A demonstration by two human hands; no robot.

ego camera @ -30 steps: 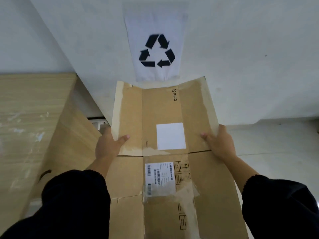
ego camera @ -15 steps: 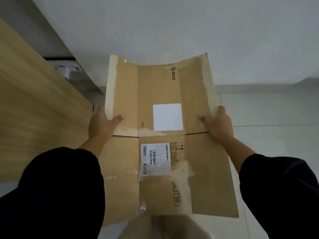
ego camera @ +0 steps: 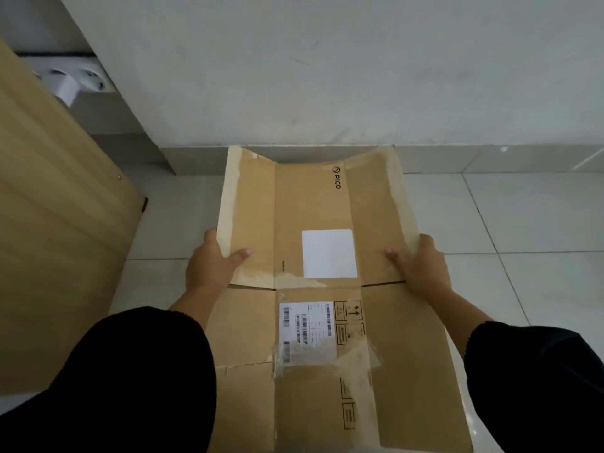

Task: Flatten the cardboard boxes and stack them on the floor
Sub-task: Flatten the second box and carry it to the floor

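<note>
Cardboard box (ego camera: pixel 313 256), flattened, PICO print and white label (ego camera: pixel 329 253) facing up, held out over the tiled floor (ego camera: pixel 523 223) near the wall base. Left hand (ego camera: pixel 214 266) grips its left edge, thumb on top; right hand (ego camera: pixel 421 266) grips the right edge likewise. Shipping label (ego camera: pixel 307 328) sits nearer the body. Wooden panel (ego camera: pixel 49 240) stands at left.

Brown box (ego camera: pixel 313 197), seemingly white floor (ego camera: pixel 529 220)

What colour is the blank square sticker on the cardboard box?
The square sticker is plain white, clearest in the head view.
</note>
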